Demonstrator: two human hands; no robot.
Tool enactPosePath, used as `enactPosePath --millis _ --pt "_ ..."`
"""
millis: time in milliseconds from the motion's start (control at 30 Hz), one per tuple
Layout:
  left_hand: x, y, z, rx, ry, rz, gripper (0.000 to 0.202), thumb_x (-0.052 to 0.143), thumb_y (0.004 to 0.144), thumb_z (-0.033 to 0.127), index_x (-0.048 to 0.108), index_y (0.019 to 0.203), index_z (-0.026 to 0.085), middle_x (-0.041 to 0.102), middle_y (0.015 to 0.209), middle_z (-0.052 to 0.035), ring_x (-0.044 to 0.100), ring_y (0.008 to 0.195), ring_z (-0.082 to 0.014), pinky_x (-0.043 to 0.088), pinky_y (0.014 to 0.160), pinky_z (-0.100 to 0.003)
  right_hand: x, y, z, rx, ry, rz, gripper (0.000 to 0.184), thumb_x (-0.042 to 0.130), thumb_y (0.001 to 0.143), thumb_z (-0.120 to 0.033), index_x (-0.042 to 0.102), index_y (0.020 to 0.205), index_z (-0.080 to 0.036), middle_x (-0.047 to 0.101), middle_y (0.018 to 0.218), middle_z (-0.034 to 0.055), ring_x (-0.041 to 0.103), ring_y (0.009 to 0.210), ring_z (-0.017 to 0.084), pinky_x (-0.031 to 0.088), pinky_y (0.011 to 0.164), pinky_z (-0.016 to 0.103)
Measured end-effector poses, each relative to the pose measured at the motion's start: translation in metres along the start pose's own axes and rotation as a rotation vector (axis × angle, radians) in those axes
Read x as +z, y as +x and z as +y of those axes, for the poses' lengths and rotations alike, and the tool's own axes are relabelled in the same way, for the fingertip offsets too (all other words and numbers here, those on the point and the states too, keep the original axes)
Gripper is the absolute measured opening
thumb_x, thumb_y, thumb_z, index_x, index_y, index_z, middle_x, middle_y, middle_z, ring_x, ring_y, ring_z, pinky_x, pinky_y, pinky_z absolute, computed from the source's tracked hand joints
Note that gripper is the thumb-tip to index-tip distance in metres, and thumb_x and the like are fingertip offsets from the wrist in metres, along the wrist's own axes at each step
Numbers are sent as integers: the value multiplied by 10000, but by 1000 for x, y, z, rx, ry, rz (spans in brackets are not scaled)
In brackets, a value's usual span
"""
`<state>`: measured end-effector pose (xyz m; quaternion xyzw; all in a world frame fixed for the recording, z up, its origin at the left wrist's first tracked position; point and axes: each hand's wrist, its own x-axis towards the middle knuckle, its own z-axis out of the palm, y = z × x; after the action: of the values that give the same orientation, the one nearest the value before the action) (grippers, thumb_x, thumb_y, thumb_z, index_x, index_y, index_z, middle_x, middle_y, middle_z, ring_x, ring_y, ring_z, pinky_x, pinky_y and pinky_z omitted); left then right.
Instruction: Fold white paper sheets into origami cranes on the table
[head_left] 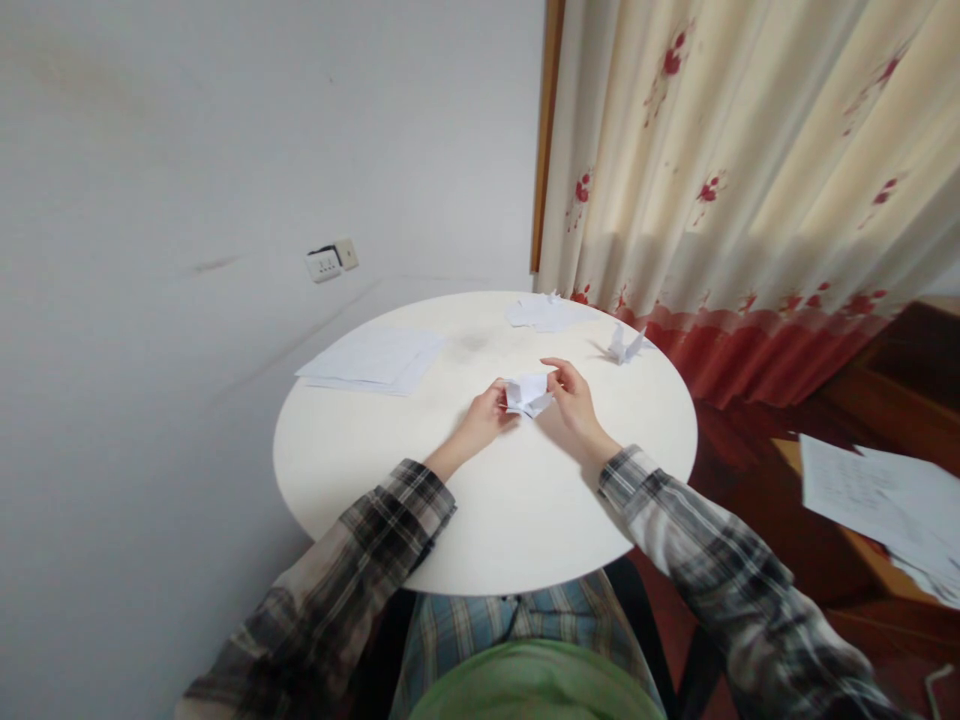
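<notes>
Both my hands hold a small piece of folded white paper [528,393] just above the round white table [420,480]. My left hand [485,414] pinches its left edge with closed fingers. My right hand [571,396] grips its right side, fingers curled over the top. Both sleeves are plaid.
A stack of white sheets [373,361] lies at the table's left. A finished folded paper figure [625,345] stands at the right rear, and more folded paper [541,312] lies at the far edge. A flowered curtain [750,170] hangs behind. Loose papers [877,500] lie on a wooden surface at the right.
</notes>
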<state>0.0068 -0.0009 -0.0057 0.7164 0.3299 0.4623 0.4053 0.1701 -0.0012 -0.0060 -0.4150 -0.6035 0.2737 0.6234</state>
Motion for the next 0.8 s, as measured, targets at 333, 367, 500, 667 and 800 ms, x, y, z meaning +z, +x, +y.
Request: enactPosePath --millis 333,367,500,667,800 --pt "0 1 4 -186 -289 -20 397 719 501 156 490 825 146 553 692 48 517 620 -80 407 603 -209 -2 -1 0 -175 -239 -34 192 545 710 -221 624 881 -184 606 910 61 545 837 172 433 728 299" --pt "0 1 4 -184 -299 -26 398 723 498 161 490 821 145 555 690 48 519 619 -79 408 606 -211 -2 -2 -1 -205 -266 -22 180 554 699 -210 619 865 -178 607 905 63 543 851 178 426 756 310" --pt "1 1 4 -188 -309 -67 395 726 497 183 490 812 147 557 673 52 517 598 -75 402 582 -206 -1 -5 -2 -239 -374 13 137 547 698 -198 601 822 -177 614 854 58 543 826 186 414 762 316" --pt "1 0 8 -206 -281 -107 362 727 488 197 503 767 145 555 638 52 511 580 -76 400 565 -206 -2 -6 3 -206 -447 -8 156 488 738 -209 604 837 -178 621 784 42 540 731 172 407 691 292" --pt "2 -1 8 -212 -283 -106 359 730 482 191 507 760 146 563 648 49 529 604 -87 414 592 -220 -2 -6 5 -218 -472 12 136 484 741 -216 611 770 -176 609 734 44 530 701 169 402 661 287"
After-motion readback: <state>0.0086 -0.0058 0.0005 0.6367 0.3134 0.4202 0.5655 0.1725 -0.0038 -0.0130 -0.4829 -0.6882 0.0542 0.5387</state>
